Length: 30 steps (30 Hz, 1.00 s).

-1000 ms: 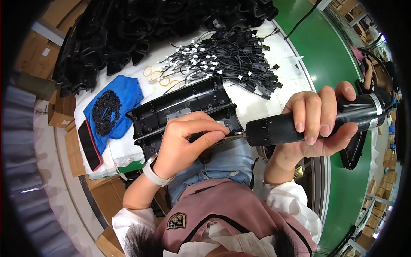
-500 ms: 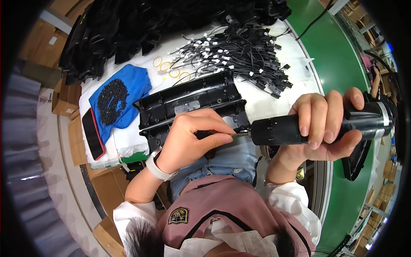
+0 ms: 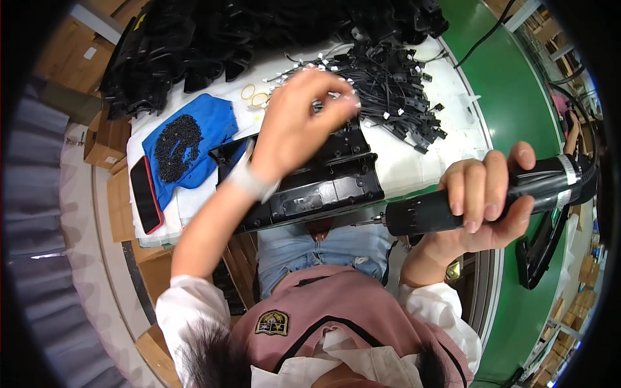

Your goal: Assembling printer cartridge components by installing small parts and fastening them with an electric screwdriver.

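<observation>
My right hand (image 3: 488,197) is wrapped round a black electric screwdriver (image 3: 420,213), held sideways with its thin bit pointing left. My left hand (image 3: 294,119), with a pale watch band on its wrist, hangs over the near left part of a pile of short black cables with white connectors (image 3: 394,84). Its fingers are bent toward the thumb and smeared by motion, so I cannot tell if anything is between them. Beneath that forearm, two long black plastic housings (image 3: 323,196) lie side by side at the table's near edge, partly hidden by my arm.
A blue cloth (image 3: 217,116) bears a heap of small black screws (image 3: 178,145). Beside it lies a phone in a red case (image 3: 147,197). Rubber bands (image 3: 248,92) lie near the cables. Black plastic parts (image 3: 187,45) are piled at the back. A green surface (image 3: 517,97) runs along the right.
My left hand has left the screwdriver's bit and moved up and away to the cable pile. The screwdriver in my right hand has dropped slightly, and the housings show more fully.
</observation>
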Each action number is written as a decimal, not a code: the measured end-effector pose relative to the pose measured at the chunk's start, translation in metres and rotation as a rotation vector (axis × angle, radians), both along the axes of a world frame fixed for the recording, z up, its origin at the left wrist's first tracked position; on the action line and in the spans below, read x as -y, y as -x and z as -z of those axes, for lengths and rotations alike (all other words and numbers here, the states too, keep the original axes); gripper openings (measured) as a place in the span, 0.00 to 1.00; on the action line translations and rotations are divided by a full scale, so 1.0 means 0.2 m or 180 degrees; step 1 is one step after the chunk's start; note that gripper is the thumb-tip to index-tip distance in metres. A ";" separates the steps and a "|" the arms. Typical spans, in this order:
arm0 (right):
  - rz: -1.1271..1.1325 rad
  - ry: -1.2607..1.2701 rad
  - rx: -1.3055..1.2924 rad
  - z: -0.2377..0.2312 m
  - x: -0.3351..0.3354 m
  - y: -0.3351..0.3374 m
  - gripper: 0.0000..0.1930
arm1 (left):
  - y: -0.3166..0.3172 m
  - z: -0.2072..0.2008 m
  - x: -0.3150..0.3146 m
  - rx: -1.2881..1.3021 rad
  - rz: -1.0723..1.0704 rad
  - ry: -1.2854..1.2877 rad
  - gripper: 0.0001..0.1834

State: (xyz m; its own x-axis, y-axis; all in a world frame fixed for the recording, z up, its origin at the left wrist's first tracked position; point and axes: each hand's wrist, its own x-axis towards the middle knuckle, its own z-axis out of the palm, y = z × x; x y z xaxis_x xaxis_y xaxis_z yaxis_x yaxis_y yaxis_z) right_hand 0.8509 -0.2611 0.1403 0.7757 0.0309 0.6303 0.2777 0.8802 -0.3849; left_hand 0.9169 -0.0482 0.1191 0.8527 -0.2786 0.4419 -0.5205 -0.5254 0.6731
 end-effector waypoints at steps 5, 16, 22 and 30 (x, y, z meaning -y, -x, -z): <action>0.0108 0.0131 -0.0148 0.00 0.00 0.06 0.22 | -0.52 0.18 -0.02 0.0728 -0.0500 -0.1093 0.10; 0.0352 0.0250 -0.0453 0.07 0.14 0.08 0.20 | -0.53 0.09 -0.04 0.0769 -0.0550 -0.0699 0.08; 0.0283 0.0311 -0.0408 0.10 0.16 0.07 0.21 | -0.24 -0.18 -0.13 -0.1334 0.0034 0.1770 0.06; 0.0162 0.0413 -0.0464 0.13 0.10 0.06 0.22 | -0.01 -0.07 -0.44 -0.2447 0.0633 0.3595 0.17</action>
